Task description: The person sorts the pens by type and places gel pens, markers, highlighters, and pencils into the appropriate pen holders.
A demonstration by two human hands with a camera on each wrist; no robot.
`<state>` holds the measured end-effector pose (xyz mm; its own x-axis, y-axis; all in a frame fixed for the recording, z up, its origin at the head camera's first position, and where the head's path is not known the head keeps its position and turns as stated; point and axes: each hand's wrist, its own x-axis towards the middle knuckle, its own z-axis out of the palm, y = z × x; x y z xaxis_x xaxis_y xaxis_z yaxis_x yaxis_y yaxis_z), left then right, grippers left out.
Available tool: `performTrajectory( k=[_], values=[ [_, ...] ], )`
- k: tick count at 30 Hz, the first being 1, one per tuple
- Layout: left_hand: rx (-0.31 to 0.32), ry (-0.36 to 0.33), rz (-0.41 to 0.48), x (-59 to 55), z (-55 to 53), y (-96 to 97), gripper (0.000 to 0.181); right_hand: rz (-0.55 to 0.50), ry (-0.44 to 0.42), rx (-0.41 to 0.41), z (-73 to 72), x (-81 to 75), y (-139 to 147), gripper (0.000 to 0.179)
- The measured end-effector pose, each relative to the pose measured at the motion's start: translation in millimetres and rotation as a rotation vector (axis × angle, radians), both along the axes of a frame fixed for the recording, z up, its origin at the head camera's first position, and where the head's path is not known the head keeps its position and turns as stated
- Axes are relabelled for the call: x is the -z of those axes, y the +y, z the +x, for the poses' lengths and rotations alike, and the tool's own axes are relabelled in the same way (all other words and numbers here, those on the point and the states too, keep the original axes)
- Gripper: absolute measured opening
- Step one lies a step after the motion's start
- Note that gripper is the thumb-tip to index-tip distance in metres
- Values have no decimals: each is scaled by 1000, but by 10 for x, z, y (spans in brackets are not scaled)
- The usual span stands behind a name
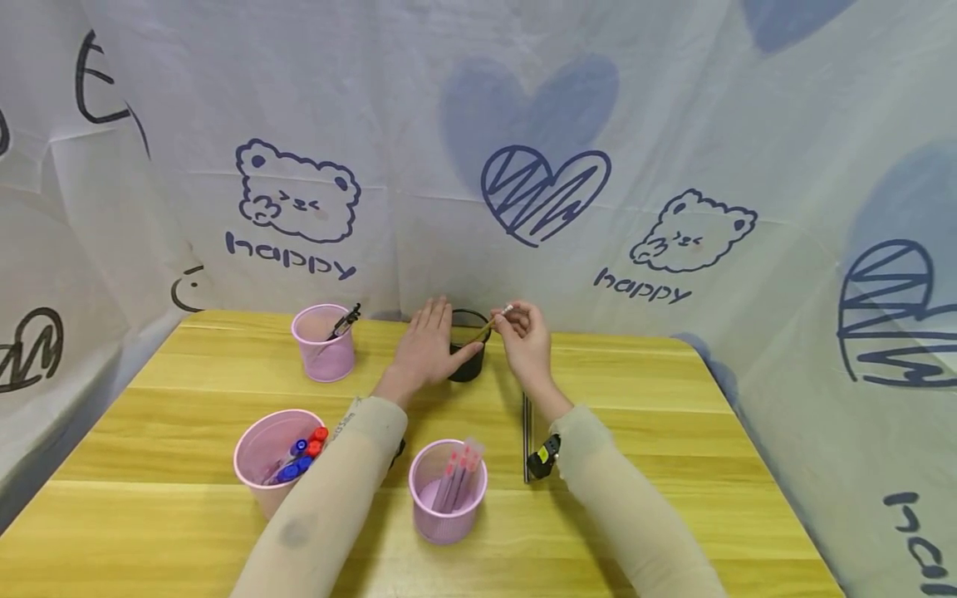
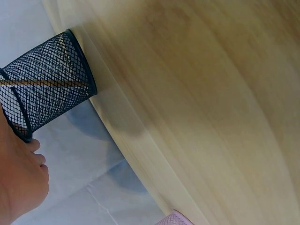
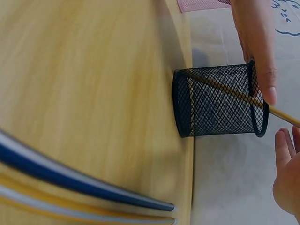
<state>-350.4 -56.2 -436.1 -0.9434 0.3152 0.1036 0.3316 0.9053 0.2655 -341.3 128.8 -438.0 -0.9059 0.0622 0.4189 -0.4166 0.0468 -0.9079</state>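
Note:
A black mesh pen holder [image 1: 467, 365] stands near the table's back edge. My left hand [image 1: 428, 345] holds it at the rim, thumb across the near side and fingers along its left. My right hand [image 1: 528, 345] pinches a yellow pencil [image 1: 493, 322] near its white eraser end, just right of the rim. The pencil slants down into the holder; its lower part shows through the mesh [image 3: 220, 86] in the right wrist view. In the left wrist view the pencil [image 2: 47, 83] crosses the holder's inside, reaching close to its base.
Two pencils [image 1: 527, 440] lie side by side near my right wrist. A pink basket [image 1: 326, 353] with black pens stands at the back left. Another pink basket [image 1: 257, 457] holds red-capped and blue-capped pens. Pink-tipped pens stand in a third basket [image 1: 447, 523] between my forearms.

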Motion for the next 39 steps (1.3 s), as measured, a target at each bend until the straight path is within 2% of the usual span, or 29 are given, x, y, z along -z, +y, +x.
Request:
performTrajectory(
  k=[8, 16, 19, 23, 29, 39],
  values=[
    [3, -1, 4, 3, -3, -1, 101, 52, -12, 11, 48, -1, 94, 30],
    [7, 5, 11, 33, -15, -1, 101, 83, 6, 9, 89, -142, 306, 40],
    [10, 12, 15, 30, -15, -2, 100, 119, 22, 21, 126, -182, 405, 41],
    [9, 9, 18, 21, -9, -1, 100, 179, 2, 40, 185, -191, 523, 39],
    [13, 9, 14, 3, 1, -14, 100, 360, -80, 28, 249, -102, 679, 43],
    [20, 10, 12, 8, 3, -15, 100, 596, -185, -86, 343, 141, 849, 50]
  ],
)
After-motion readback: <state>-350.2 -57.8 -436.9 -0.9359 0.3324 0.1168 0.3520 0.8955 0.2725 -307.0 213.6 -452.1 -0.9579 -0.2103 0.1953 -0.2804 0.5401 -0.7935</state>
